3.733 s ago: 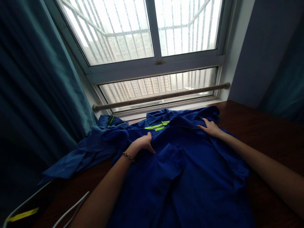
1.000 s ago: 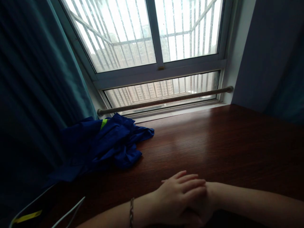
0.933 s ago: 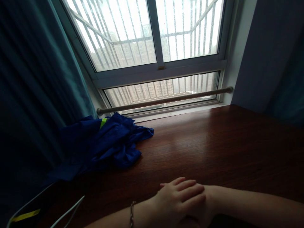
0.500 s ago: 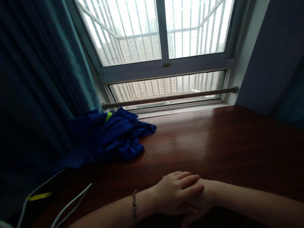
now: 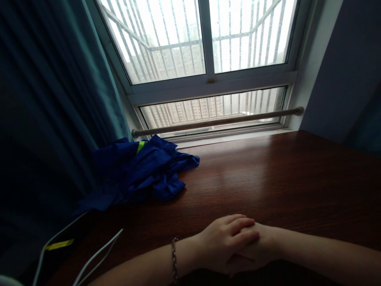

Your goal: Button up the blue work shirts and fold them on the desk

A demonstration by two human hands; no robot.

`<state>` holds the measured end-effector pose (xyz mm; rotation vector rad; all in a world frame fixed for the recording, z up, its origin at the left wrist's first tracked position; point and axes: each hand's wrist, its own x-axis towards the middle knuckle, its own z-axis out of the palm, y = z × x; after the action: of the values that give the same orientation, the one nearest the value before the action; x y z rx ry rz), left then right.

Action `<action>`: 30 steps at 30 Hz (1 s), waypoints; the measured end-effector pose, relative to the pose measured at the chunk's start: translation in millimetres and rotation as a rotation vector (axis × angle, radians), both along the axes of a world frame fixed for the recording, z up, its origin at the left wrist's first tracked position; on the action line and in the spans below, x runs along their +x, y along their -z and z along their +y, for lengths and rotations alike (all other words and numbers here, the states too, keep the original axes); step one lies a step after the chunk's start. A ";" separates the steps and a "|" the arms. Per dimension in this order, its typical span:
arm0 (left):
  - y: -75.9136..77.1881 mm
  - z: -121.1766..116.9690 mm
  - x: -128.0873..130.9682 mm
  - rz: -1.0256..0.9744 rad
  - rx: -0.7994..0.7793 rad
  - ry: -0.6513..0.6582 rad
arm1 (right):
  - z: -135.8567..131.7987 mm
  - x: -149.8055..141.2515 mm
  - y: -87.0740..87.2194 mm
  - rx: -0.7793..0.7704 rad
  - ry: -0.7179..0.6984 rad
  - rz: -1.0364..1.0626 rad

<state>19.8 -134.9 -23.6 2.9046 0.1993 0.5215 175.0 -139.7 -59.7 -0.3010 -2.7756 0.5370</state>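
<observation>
My left hand [image 5: 226,242] lies on top of my right hand [image 5: 266,246] at the near edge of the dark wooden table [image 5: 282,178]. The left fingers are stretched loosely over the back of the right hand and hold nothing. Most of the right hand's fingers are hidden under the left hand. A beaded bracelet [image 5: 174,258] is on my left wrist. A crumpled blue work garment [image 5: 143,174] with a neon yellow stripe lies at the table's far left, well away from both hands.
A teal curtain [image 5: 53,99] hangs along the left side. White cables [image 5: 98,254] and a yellow tag [image 5: 59,244] lie at the near left corner. A rod [image 5: 217,121] runs across the barred window behind the table.
The blue shirt I was smoothing flat 3.7 s ago is gone from in front of me. Over the last second my stacked hands have hardly moved; the view has shifted slightly.
</observation>
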 end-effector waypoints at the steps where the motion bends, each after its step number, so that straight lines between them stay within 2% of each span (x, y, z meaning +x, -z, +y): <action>1: 0.8 -0.4 -1.1 0.005 0.020 0.018 | -0.9 -1.2 -0.8 0.018 -0.018 -0.001; 5: 1.6 -1.9 -3.9 0.026 0.062 0.050 | -2.8 -2.8 1.8 0.027 -0.068 -0.027; 11: 2.3 -0.4 -1.2 0.021 0.031 0.002 | 1.4 2.7 7.3 -0.002 -0.033 -0.090; 25: -0.5 0.6 0.3 0.034 0.006 -0.001 | 2.9 2.5 2.6 0.075 -0.054 -0.107; 30: 1.0 0.8 0.5 0.033 0.001 -0.003 | 1.3 2.3 -6.1 0.072 -0.036 -0.114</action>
<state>20.3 -134.1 -24.6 2.9155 0.2084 0.4745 177.3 -138.3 -53.6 -0.2747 -2.9081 0.4405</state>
